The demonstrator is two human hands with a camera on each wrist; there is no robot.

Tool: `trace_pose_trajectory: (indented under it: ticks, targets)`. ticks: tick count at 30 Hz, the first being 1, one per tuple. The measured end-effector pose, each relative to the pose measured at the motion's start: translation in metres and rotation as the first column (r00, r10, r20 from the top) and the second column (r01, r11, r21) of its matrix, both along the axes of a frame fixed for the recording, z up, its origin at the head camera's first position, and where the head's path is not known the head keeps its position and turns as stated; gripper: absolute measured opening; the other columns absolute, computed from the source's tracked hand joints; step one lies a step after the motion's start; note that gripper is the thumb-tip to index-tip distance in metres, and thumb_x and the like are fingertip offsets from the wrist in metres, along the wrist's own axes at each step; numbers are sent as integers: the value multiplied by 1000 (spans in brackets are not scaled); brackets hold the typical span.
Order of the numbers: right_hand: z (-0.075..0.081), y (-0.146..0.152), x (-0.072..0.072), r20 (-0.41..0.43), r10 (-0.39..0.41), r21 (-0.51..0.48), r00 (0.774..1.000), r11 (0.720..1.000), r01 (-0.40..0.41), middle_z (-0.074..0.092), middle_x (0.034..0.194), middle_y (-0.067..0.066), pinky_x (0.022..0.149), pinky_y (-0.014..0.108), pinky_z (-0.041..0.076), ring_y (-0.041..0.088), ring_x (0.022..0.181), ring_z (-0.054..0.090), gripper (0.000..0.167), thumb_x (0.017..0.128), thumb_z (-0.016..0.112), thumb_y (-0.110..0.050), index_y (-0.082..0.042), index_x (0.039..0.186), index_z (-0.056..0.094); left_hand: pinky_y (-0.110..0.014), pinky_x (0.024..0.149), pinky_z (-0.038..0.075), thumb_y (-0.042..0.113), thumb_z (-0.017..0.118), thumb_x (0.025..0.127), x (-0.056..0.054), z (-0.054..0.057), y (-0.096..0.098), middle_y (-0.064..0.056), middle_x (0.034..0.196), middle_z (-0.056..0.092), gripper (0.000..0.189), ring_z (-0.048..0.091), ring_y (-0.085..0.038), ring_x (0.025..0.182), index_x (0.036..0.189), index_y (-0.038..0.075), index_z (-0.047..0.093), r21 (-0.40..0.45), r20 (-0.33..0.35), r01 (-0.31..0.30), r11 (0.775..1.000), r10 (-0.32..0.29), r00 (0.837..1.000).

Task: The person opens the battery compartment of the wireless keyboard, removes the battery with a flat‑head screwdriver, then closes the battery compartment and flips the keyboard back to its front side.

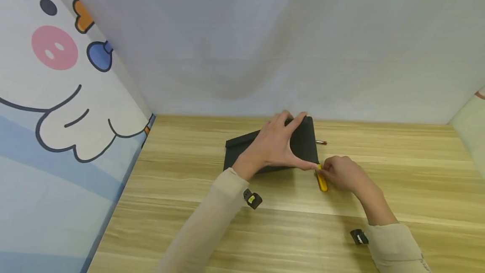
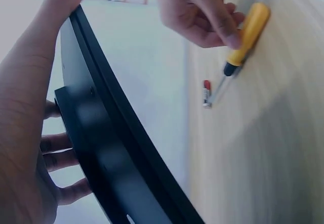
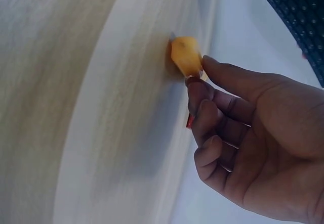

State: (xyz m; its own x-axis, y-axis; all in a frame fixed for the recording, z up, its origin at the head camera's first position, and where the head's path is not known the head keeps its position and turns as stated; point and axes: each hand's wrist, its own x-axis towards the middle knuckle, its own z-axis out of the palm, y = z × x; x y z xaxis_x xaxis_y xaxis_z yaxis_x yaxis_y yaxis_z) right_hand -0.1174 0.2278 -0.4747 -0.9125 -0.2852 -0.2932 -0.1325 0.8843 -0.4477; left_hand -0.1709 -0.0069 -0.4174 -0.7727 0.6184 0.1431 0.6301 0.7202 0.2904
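Observation:
My left hand [image 1: 274, 144] grips a flat black case-like object [image 1: 305, 140], thumb and fingers spread across it; its kind is not clear. In the left wrist view the black object [image 2: 116, 118] stands tilted above the table, fingers behind it. My right hand [image 1: 345, 174] pinches a screwdriver [image 1: 322, 180] with a yellow handle between thumb and forefinger. The left wrist view shows its black collar and thin shaft pointing at a small red-and-silver cylinder [image 2: 206, 93] on the table. From the right wrist, the handle end [image 3: 185, 54] shows beyond the fingertips, and the black object's dotted face [image 3: 298, 21] fills a corner.
A wood-grain table [image 1: 170, 222] lies under both hands. Behind it rises a pale grey wall [image 1: 265, 45], and at the left stands a panel [image 1: 57, 96] with a cartoon print. A dark wrist device [image 1: 253, 199] sits at the left sleeve and another [image 1: 358, 236] at the right.

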Motion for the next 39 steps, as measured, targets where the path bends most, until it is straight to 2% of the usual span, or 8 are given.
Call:
trace_pose_trajectory:
  ticks: [7, 11, 15, 20, 25, 27, 33, 39]
  targets:
    - [-1, 1, 1, -2, -6, -4, 1000, 1000, 6, 62, 67, 0, 56, 26, 40, 13, 60, 49, 26, 99, 65, -24, -7, 80, 68, -33, 91, 51, 77, 83, 61, 0, 16, -11, 0, 129, 46, 127, 48, -14, 106, 163, 32, 23, 169, 57, -6, 986, -3, 998]
    - [0, 1, 1, -8, -7, -11, 1000, 1000, 7, 59, 66, -1, 56, 26, 39, 13, 60, 48, 26, 99, 66, -24, -7, 79, 67, -32, 90, 51, 67, 88, 62, 2, 27, -17, 0, 131, 45, 125, 47, -13, 108, 163, 34, 23, 294, 117, -21, 956, -14, 993]
    - [1, 0, 2, -12, -1, -21, 1000, 1000, 1, 57, 65, -1, 56, 25, 39, 12, 60, 47, 27, 99, 65, -24, -7, 78, 67, -34, 92, 51, 60, 91, 62, 3, 34, -22, 1, 133, 43, 122, 46, -12, 110, 161, 43, 22, 398, 174, -43, 916, -30, 984]
    - [0, 0, 2, -9, 1, -31, 1000, 1000, -1, 52, 62, -3, 55, 25, 37, 11, 58, 45, 29, 100, 64, -23, -9, 75, 64, -41, 97, 50, 54, 89, 66, 4, 42, -30, -3, 134, 44, 115, 47, -18, 113, 160, 48, 22, 526, 228, -41, 850, -94, 969]
    - [-1, 1, 1, 0, -3, -28, 1000, 1000, 3, 47, 61, -5, 54, 25, 35, 11, 57, 42, 32, 101, 63, -23, -11, 71, 60, -43, 103, 49, 97, 63, 57, 7, 45, -36, -4, 135, 47, 123, 48, -17, 116, 160, 44, 25, 604, 228, -44, 796, -119, 966]
    - [0, 1, 1, 4, -3, -23, 1000, 1000, 3, 47, 61, -5, 54, 25, 35, 11, 57, 42, 33, 101, 62, -24, -12, 71, 59, -42, 105, 49, 106, 51, 51, 8, 46, -37, -5, 136, 48, 130, 49, -17, 119, 161, 40, 27, 631, 224, -47, 774, -124, 967]
    - [2, 4, 0, -28, 2, -4, 1000, 1000, -2, 60, 67, -1, 56, 25, 38, 12, 61, 47, 28, 100, 62, -25, -8, 79, 66, -42, 105, 52, 104, 55, 53, 9, 49, -40, -12, 139, 50, 137, 52, -22, 127, 161, 24, 33, 746, 229, -56, 663, -176, 957]
    - [6, 6, -1, -40, 9, 4, 999, 1000, -9, 59, 69, 0, 57, 25, 38, 13, 61, 47, 27, 101, 61, -26, -7, 82, 65, -43, 107, 52, 102, 60, 53, 11, 50, -45, -15, 141, 49, 139, 52, -23, 127, 160, 17, 33, 826, 242, -73, 559, -235, 941]
